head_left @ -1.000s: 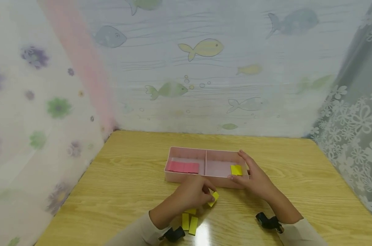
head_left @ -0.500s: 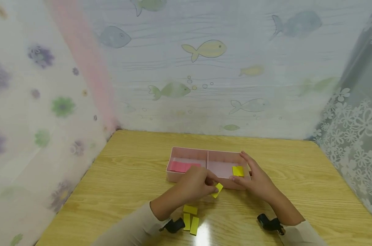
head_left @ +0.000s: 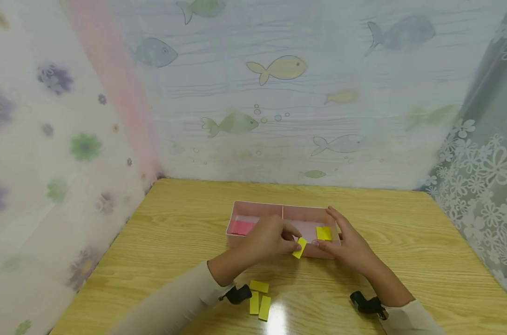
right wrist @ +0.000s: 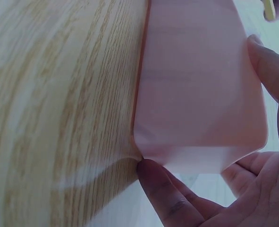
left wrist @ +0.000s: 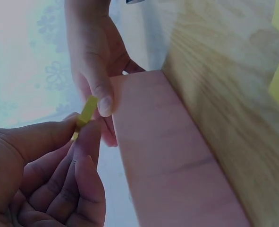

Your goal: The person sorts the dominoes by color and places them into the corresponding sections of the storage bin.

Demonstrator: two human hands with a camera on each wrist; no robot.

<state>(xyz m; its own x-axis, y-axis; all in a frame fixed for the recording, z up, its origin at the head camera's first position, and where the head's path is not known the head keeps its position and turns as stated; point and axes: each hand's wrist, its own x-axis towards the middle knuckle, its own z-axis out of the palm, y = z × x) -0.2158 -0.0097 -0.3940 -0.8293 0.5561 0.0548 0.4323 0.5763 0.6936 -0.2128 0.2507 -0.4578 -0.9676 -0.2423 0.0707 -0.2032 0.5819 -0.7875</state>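
My left hand pinches a small yellow rectangular tile between thumb and forefinger, at the front rim of a pink two-compartment box. In the left wrist view the tile is seen edge-on, near the other hand's thumb. My right hand grips the right end of the box, its thumb at the front rim and its fingers around the end wall. Yellow tiles lie in the right compartment's near right corner. Pink tiles line the left compartment, partly hidden behind my left hand.
On the wooden table, three loose yellow tiles lie in front of the box, beside my left wrist's black camera. A fish-printed curtain hangs along the table's back edge, with flowered cloth at the left.
My left hand has carried the pinched yellow tile up and to the right, from the table to the box's front rim. My right hand keeps its grip on the box.
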